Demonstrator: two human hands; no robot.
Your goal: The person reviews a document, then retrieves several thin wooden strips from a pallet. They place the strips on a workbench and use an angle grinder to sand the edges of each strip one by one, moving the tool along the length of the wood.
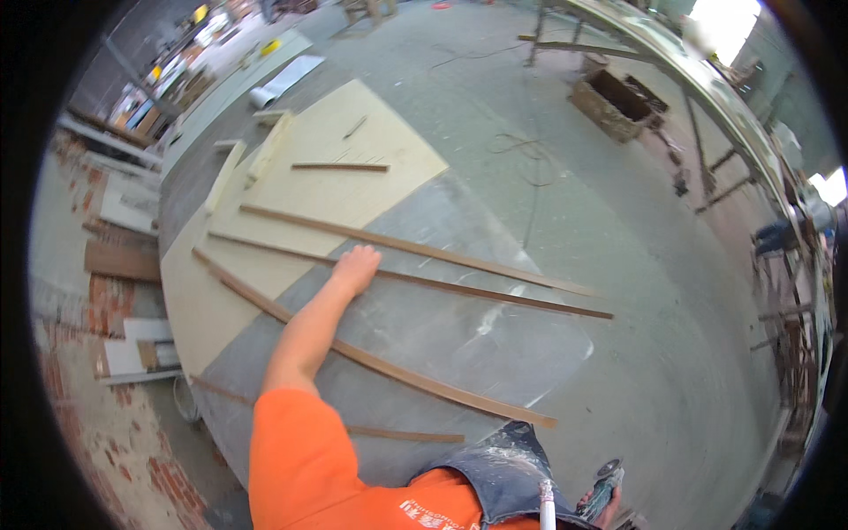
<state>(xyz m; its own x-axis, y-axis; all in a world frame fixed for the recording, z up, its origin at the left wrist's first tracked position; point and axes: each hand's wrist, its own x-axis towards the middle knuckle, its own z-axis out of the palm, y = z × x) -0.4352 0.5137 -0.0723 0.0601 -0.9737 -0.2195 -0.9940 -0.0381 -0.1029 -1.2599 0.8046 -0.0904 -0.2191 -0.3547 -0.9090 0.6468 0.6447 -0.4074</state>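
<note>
My left hand [357,269] reaches out over the table, its fingers closed on a long thin brown strip [495,294] that looks like wood. Low on the right, my right hand [616,502] is wrapped round a small angle grinder [603,487], whose round disc points up and away from me. Farther off than the held strip lies another long brown strip [424,250]. Nearer to me a third long strip [397,372] runs under my left forearm. A short brown strip [340,166] rests on the pale board at the far end.
The strips lie across a large table with a grey sheet [459,353] and a pale board [344,124]. Shorter strips [406,435] lie nearer me. Pale raised pieces [270,150] stand at the left edge. A box [609,106] and metal frame [693,84] are at far right.
</note>
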